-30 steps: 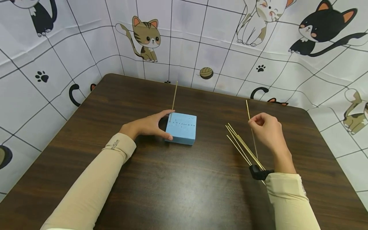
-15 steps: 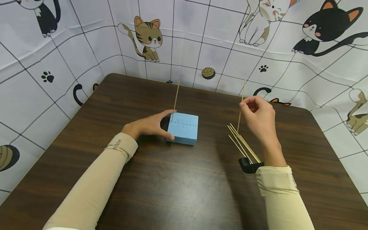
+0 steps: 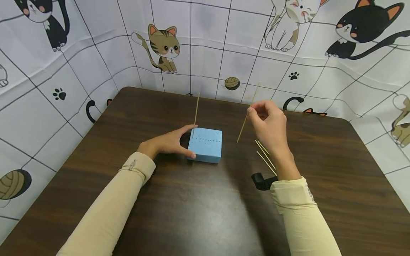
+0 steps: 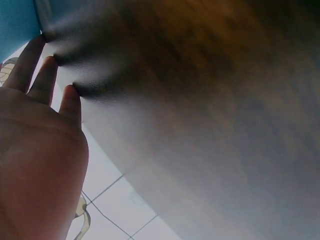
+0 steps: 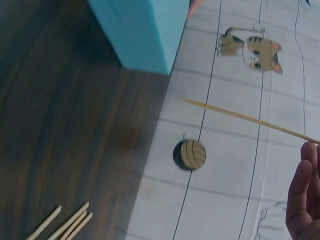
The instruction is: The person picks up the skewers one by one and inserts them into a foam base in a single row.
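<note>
Pinching a thin, pale wooden stick (image 3: 244, 124), the right hand (image 3: 270, 129) holds it slanted, lower tip leftward, right of the square, light-blue, foam-like block (image 3: 206, 146) the left hand (image 3: 168, 141) grips.

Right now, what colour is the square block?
The square block is light blue, dotted dark on top; clearest in the head view.

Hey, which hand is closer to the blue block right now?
Left. The left hand holds the blue block at its left end; the right hand is off to its right, apart from it, pinching a stick.
</note>
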Motion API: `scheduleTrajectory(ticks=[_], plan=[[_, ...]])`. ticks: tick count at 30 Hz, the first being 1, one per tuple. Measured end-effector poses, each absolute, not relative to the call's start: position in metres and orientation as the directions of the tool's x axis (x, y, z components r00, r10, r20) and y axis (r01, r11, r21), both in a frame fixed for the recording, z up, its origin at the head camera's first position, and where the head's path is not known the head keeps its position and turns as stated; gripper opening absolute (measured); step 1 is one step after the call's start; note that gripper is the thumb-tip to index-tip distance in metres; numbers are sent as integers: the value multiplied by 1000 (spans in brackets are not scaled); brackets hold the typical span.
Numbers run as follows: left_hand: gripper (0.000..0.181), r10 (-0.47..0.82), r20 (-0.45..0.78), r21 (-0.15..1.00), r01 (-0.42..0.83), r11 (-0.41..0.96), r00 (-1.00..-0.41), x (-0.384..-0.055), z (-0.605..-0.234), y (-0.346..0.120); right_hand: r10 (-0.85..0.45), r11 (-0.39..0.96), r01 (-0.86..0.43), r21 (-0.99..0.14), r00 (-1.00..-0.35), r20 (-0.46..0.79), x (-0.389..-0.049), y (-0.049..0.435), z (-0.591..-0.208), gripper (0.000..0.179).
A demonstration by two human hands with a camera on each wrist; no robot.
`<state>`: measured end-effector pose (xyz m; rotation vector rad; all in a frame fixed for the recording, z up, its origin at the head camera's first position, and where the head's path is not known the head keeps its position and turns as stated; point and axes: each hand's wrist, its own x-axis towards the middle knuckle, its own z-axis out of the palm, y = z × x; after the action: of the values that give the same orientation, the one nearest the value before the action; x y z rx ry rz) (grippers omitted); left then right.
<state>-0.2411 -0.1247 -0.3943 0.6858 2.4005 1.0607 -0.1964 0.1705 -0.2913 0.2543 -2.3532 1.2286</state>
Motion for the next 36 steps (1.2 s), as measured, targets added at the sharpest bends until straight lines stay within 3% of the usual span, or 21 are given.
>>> scheduleTrajectory(ticks=[17, 36], plan=[[112, 558, -199, 764, 229, 603, -805, -237, -392, -123, -139, 434, -544, -718, -828, 543, -207, 102, -298, 9], [112, 564, -195, 773, 228, 592, -802, -239, -396, -119, -181, 452, -534, -714, -839, 513, -212, 90, -312, 7]])
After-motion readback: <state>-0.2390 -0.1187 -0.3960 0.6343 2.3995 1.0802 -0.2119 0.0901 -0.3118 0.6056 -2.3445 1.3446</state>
